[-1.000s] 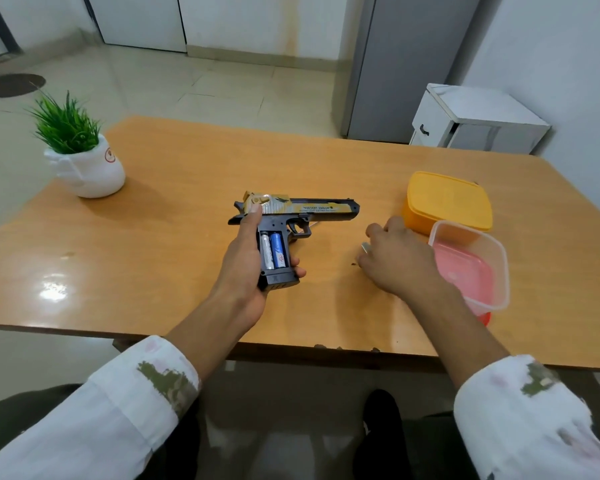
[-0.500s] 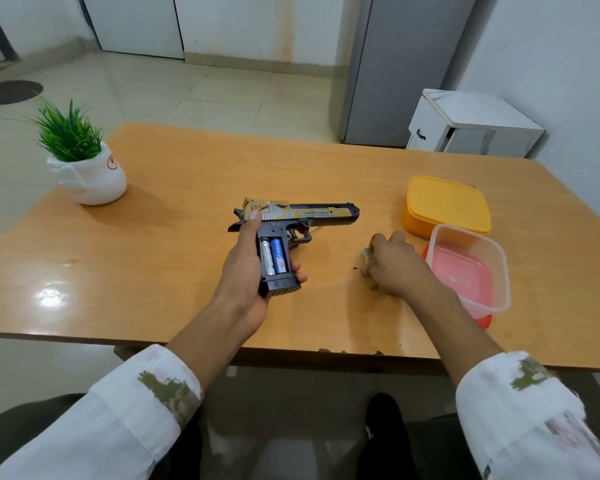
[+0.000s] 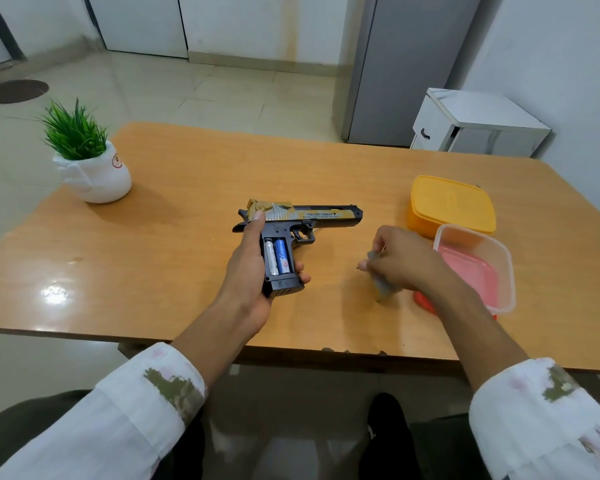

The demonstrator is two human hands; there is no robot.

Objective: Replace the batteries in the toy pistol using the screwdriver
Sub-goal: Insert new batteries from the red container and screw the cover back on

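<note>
The black and gold toy pistol (image 3: 321,216) lies on its side on the wooden table (image 3: 174,237), barrel pointing right. Its grip compartment is uncovered and shows two batteries (image 3: 277,256), one silver and one blue. My left hand (image 3: 248,268) grips the pistol's handle, thumb up by the slide. To the right, my right hand (image 3: 406,261) holds a small grey object (image 3: 381,289) just above the table. That object is motion-blurred, so I cannot tell what it is. No screwdriver is clearly visible.
A yellow lidded box (image 3: 451,206) and a clear plastic container (image 3: 478,268) with a pink inside stand right of my right hand. A potted green plant (image 3: 87,161) sits at the table's far left. A white cabinet (image 3: 475,126) stands behind the table.
My right hand has lifted off the table with the grey object and drawn slightly toward me. My left hand and the pistol have stayed in place.
</note>
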